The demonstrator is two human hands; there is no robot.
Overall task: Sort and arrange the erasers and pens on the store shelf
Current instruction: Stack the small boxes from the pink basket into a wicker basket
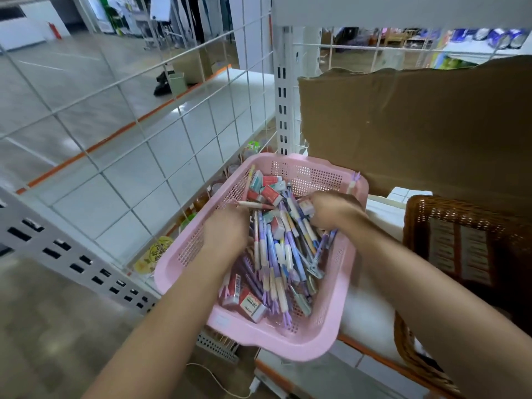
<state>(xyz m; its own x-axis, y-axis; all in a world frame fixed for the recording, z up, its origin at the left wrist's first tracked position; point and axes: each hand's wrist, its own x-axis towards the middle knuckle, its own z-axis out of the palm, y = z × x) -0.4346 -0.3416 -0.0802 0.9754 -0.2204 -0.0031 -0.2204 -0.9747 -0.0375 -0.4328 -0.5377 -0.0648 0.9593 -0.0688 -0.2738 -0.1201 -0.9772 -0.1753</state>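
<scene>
Pink basket [288, 345]: perforated plastic, on the white shelf [374, 312], just beside a brown wicker basket [460, 246]. A cardboard sheet [403, 125] stands behind both.
Contents: pens [276, 254] and erasers [270, 194] in one mixed heap. Pens run mostly lengthwise down the middle. Boxed erasers bunch at the far end and the near-left corner, with a few loose among the pens.
Left hand [224, 230]: inside the basket on the left side, back of the hand up. Fingers bend down into the heap and the tips are hidden, so I can't tell if it has hold of anything. One pen lies crosswise right at the fingertips.
Right hand [334, 208]: inside on the right, toward the far half. Fingers are bent into the heap next to an eraser. It's blurred, so I can't tell whether it grips anything.
Done: nothing that I can see. No separate row or pile of either kind on the visible shelf.
Left: basically everything. Split erasers from pens, then lay them out on the shelf.
Stage (my read): very early, both hands raking through the heap to pull one kind out.
Wicker basket: possible destination for one kind, but that's a guess. I can't make out what's inside from here.
</scene>
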